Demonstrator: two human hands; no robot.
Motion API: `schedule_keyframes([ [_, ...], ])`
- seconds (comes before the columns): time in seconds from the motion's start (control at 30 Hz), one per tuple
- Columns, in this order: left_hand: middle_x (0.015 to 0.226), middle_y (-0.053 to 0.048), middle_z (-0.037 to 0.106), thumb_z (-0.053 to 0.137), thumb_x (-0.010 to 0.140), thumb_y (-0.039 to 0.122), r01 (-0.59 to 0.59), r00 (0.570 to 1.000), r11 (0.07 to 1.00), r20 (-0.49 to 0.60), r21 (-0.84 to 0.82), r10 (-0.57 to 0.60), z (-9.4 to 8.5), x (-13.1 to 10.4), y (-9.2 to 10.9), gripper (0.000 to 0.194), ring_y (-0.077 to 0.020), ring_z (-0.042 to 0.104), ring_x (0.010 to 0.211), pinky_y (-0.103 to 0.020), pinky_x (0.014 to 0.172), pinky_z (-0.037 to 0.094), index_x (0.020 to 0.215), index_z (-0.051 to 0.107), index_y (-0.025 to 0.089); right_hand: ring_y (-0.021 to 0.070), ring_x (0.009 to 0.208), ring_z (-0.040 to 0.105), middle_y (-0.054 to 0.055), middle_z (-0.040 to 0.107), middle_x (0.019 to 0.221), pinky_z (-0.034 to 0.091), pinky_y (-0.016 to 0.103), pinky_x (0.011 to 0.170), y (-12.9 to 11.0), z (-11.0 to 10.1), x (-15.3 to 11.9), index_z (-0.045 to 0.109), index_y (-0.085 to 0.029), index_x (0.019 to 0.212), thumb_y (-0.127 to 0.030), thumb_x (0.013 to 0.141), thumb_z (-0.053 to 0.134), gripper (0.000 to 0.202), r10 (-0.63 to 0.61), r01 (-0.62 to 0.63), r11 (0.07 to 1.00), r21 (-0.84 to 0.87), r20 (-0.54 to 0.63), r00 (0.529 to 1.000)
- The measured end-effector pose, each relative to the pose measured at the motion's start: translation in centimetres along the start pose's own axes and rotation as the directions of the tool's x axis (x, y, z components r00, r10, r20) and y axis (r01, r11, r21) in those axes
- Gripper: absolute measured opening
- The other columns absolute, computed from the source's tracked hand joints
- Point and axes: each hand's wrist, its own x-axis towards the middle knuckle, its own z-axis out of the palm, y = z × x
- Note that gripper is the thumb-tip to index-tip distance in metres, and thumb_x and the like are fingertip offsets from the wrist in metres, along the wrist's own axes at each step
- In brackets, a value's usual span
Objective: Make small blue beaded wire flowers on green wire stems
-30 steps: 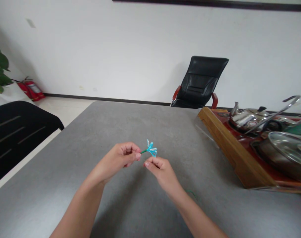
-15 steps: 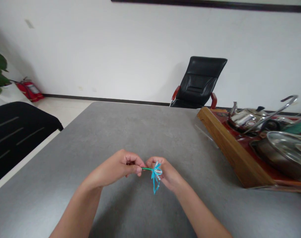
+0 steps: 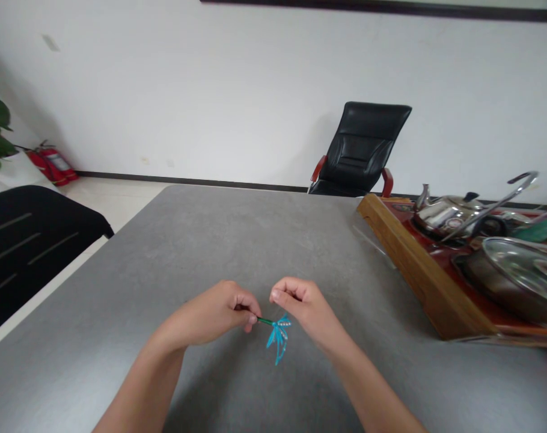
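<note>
A small handmade flower [image 3: 279, 334] has blue looped petals set with shiny beads and a thin green stem. Between thumb and fingers, my left hand [image 3: 231, 316] pinches the stem, so the petals point right and droop over the grey table [image 3: 237, 240]. Just above and to the right of the petals is my right hand [image 3: 298, 300], apart from the flower. Its thumb and fingertips are pressed together; whatever they may hold is too small to make out.
On the right stands a wooden tea tray [image 3: 404, 276] with a steel kettle [image 3: 451, 213] and a glass-lidded pan [image 3: 512, 276]. A black armchair [image 3: 363, 150] is behind the table. Another black chair [image 3: 34, 240] stands at the left, near red fire extinguishers [image 3: 52, 163].
My right hand has come away from behind the flower, moving up and slightly right, with its fingers closed. The flower has dipped a little lower in my left hand.
</note>
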Motion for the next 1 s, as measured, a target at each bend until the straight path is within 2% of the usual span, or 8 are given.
schedule_keyframes([
  [0.13, 0.066, 0.001, 0.065, 0.045, 0.075, 0.015, 0.053, 0.988, 0.997, -0.151, 0.062, -0.043, 0.0, 0.4, -0.2, 0.024, -0.0134, 0.057, 0.065, -0.020, 0.060, 0.037, 0.071, 0.069, 0.017, 0.0097, 0.051, 0.036, -0.005, 0.040, 0.055, 0.026, 0.023, 0.049, -1.5, 0.6, -1.2, 0.058, -0.018, 0.069, -0.030, 0.087, 0.049, 0.024, -0.045, 0.034, 0.972, -0.230, -0.039, 0.998],
  [0.2, 0.067, 0.001, 0.065, 0.045, 0.076, 0.015, 0.078, 0.967, 0.993, -0.250, 0.086, -0.054, 0.0, 0.6, -0.2, 0.024, -0.0139, 0.058, 0.066, -0.021, 0.061, 0.036, 0.073, 0.069, 0.017, 0.0101, 0.056, 0.043, -0.004, 0.048, 0.059, 0.029, 0.023, 0.053, -2.1, 0.9, -1.8, 0.059, -0.019, 0.071, -0.026, 0.089, 0.047, 0.022, -0.119, 0.097, 0.918, -0.384, -0.035, 0.992],
  [0.3, 0.071, 0.001, 0.067, 0.045, 0.081, 0.021, 0.109, 0.917, 0.992, -0.392, 0.067, -0.074, 0.0, 0.8, -0.3, 0.025, -0.0149, 0.058, 0.068, -0.022, 0.061, 0.036, 0.079, 0.070, 0.018, 0.0123, 0.064, 0.053, -0.001, 0.060, 0.070, 0.030, 0.024, 0.059, -2.4, 1.4, -2.2, 0.060, -0.020, 0.080, -0.020, 0.091, 0.044, 0.020, -0.197, 0.153, 0.767, -0.623, -0.002, 0.980],
  [0.43, 0.073, 0.000, 0.068, 0.047, 0.084, 0.027, 0.135, 0.848, 0.990, -0.522, 0.041, -0.093, -0.1, 1.0, -0.3, 0.024, -0.0159, 0.058, 0.068, -0.024, 0.061, 0.036, 0.082, 0.069, 0.018, 0.0158, 0.060, 0.059, 0.002, 0.066, 0.070, 0.023, 0.027, 0.054, -1.6, 1.9, -2.1, 0.061, -0.020, 0.087, -0.017, 0.091, 0.041, 0.021, -0.150, 0.071, 0.541, -0.838, -0.014, 0.989],
  [0.53, 0.073, -0.001, 0.067, 0.047, 0.084, 0.029, 0.126, 0.832, 0.992, -0.547, 0.014, -0.098, 0.0, 1.0, -0.1, 0.024, -0.0153, 0.056, 0.065, -0.024, 0.059, 0.036, 0.084, 0.069, 0.017, 0.0160, 0.057, 0.059, 0.002, 0.067, 0.068, 0.020, 0.028, 0.052, -0.9, 2.1, -1.8, 0.062, -0.021, 0.087, -0.016, 0.090, 0.041, 0.022, -0.135, 0.031, 0.479, -0.877, -0.039, 0.990],
  [0.63, 0.072, -0.001, 0.066, 0.049, 0.083, 0.030, 0.094, 0.830, 0.995, -0.549, -0.034, -0.097, 0.0, 1.1, -0.1, 0.023, -0.0147, 0.054, 0.064, -0.023, 0.058, 0.035, 0.083, 0.069, 0.017, 0.0153, 0.055, 0.059, 0.001, 0.066, 0.065, 0.021, 0.027, 0.052, -0.4, 2.2, -1.5, 0.063, -0.023, 0.086, -0.018, 0.091, 0.041, 0.023, -0.128, 0.010, 0.522, -0.853, -0.066, 0.990],
  [0.87, 0.066, 0.001, 0.062, 0.051, 0.082, 0.032, 0.019, 0.875, 0.990, -0.476, -0.139, -0.084, -0.1, 1.0, 0.2, 0.023, -0.0105, 0.045, 0.054, -0.021, 0.052, 0.033, 0.079, 0.067, 0.016, 0.0151, 0.061, 0.057, 0.001, 0.064, 0.065, 0.031, 0.023, 0.057, 1.6, 1.4, -0.1, 0.066, -0.021, 0.081, -0.028, 0.091, 0.042, 0.027, -0.057, -0.023, 0.807, -0.590, -0.117, 0.991],
  [1.0, 0.066, 0.000, 0.061, 0.051, 0.082, 0.032, 0.024, 0.896, 0.988, -0.435, -0.152, -0.089, 0.1, 1.1, 0.3, 0.024, -0.0104, 0.044, 0.054, -0.021, 0.051, 0.032, 0.082, 0.068, 0.016, 0.0140, 0.062, 0.053, 0.000, 0.059, 0.063, 0.033, 0.022, 0.060, 2.7, 1.0, 0.6, 0.064, -0.018, 0.072, -0.027, 0.087, 0.047, 0.024, -0.025, -0.024, 0.897, -0.442, -0.103, 0.994],
])
